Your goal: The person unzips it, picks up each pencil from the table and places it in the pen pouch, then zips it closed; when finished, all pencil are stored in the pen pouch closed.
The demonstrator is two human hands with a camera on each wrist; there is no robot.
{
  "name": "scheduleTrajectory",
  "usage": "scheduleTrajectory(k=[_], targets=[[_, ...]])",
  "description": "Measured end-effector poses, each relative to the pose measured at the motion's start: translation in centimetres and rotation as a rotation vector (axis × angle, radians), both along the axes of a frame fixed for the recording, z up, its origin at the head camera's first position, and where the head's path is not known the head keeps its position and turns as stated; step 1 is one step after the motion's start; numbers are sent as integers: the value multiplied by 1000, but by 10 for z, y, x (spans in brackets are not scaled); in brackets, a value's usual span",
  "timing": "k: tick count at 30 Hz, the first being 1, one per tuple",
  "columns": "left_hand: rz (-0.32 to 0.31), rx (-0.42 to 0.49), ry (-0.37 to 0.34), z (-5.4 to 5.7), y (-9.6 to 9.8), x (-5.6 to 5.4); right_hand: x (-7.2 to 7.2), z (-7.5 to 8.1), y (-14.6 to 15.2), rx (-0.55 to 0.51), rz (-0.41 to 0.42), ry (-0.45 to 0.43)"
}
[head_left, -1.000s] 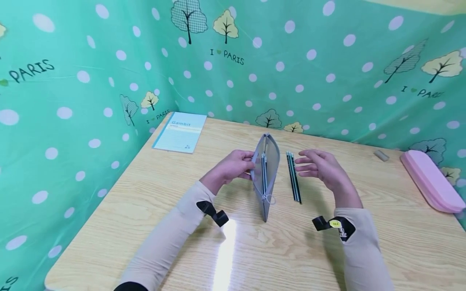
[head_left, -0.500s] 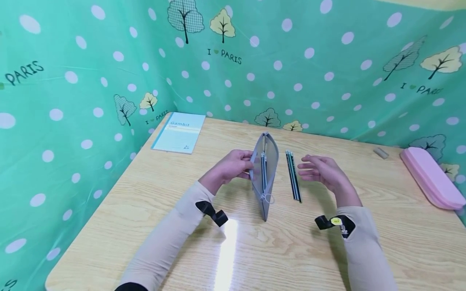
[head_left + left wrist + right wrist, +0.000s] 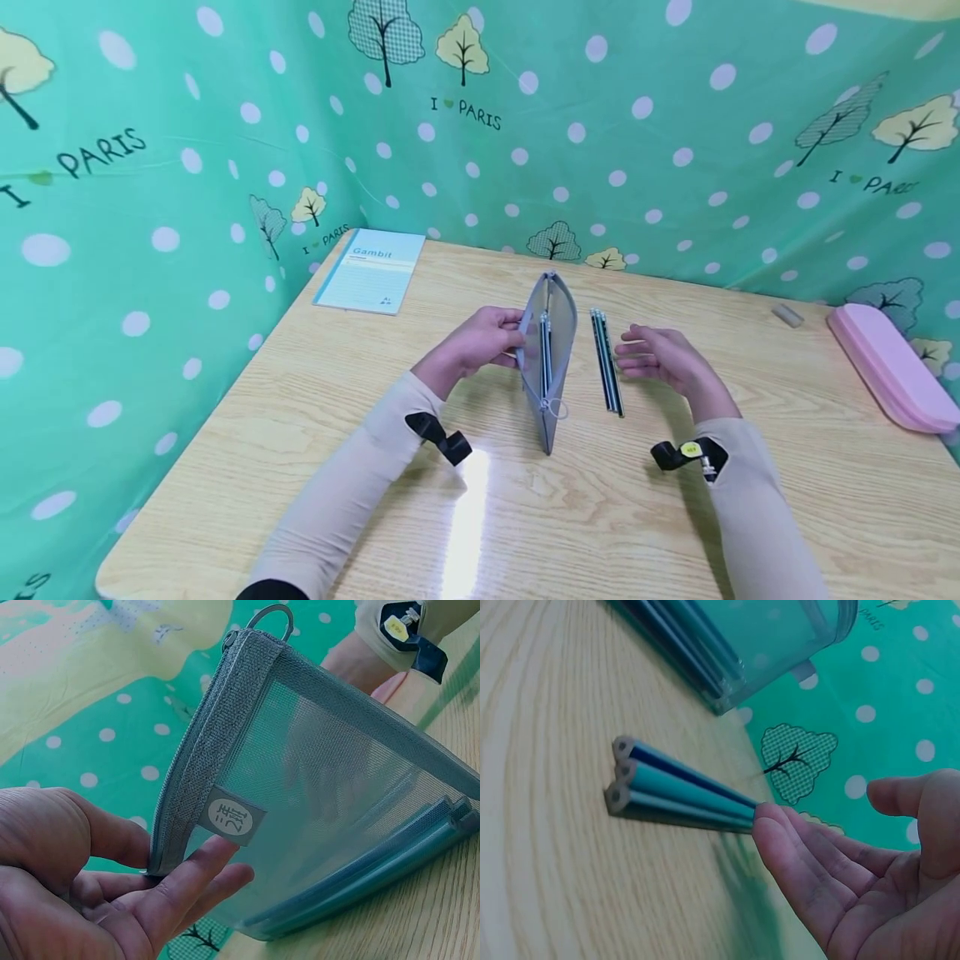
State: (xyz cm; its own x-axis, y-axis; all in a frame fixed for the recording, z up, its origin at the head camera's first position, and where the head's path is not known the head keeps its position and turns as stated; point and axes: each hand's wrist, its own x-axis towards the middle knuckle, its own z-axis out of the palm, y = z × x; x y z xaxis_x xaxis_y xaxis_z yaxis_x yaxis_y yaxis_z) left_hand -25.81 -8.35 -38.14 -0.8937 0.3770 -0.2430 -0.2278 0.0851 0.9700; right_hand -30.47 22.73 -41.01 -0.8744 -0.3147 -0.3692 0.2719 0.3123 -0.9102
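Observation:
A grey zippered mesh pencil pouch (image 3: 550,429) stands on its edge on the table, its mouth open upward. My left hand (image 3: 480,340) pinches its side; in the left wrist view, thumb and fingers grip the zipper edge near a small label tag (image 3: 234,816). Inside lie several pencils (image 3: 545,358), seen through the mesh. To the right of the pouch, three dark green pencils (image 3: 608,364) lie side by side on the wood. My right hand (image 3: 670,360) is just right of them, fingers loosely extended, fingertips right at their side in the right wrist view.
A blue notebook (image 3: 372,271) marked "Gambit" lies at the back left. At the back right are a grey eraser (image 3: 787,315) and a pink pencil case (image 3: 896,367). A green dotted curtain (image 3: 600,158) borders the wooden table (image 3: 300,400).
My right hand has shifted slightly toward me and away to the right along the loose pencils. My left hand and the pouch stay in place. The head view has swayed a little.

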Motion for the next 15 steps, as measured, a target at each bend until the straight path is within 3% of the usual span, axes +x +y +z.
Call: scheduleTrajectory(k=[15], targets=[[11,0,-1,2,1,1,-8,-5,5,22,18,-50]])
